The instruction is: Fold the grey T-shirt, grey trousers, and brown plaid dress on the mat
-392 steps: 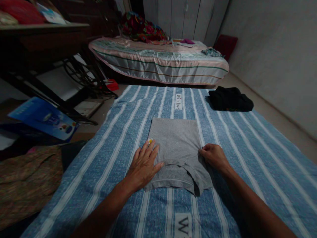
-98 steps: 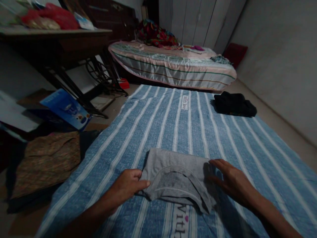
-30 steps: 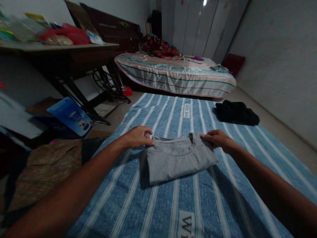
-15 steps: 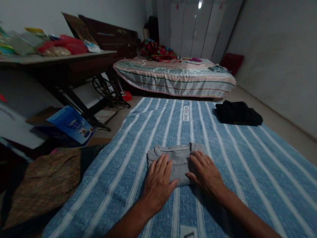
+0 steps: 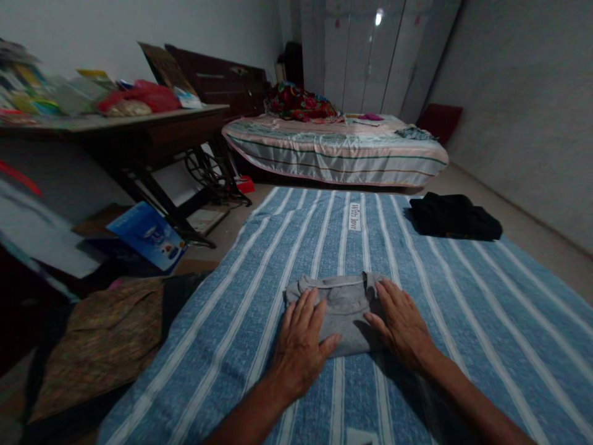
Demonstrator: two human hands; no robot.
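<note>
A folded grey T-shirt (image 5: 346,306) was laid on a blue-and-white striped sheet (image 5: 463,309) that was spread over the floor. It was placed near the sheet's middle, close in front of the person, with its neckline turned to the far side. The left hand (image 5: 301,349) was pressed flat on the near left part of the shirt, its fingers stretched out and slightly spread, with nothing gripped. Its thumb was pointed to the right along the shirt's near edge. The right hand (image 5: 404,326) was laid palm down on the shirt's right edge, the fingers likewise extended and open, partly on the grey cloth and partly on the sheet. The two hands were set just apart, and a strip of the shirt was shown between them. A white label (image 5: 355,217) printed with words was seen on the sheet beyond the shirt. A dark bundled garment (image 5: 455,216) was placed toward the sheet's far right corner, well apart from the shirt. Beyond the sheet a low bed (image 5: 338,154) with a striped cover was set, and a colourful heap of cloth (image 5: 300,102) was piled on it. To the left a dark table (image 5: 152,127) loaded with clutter was seen, a blue box (image 5: 149,235) was leaned below it, and a brown patterned cloth (image 5: 97,340) was spread beside the sheet's left edge. Pale wardrobe doors (image 5: 365,55) were seen at the back wall.
</note>
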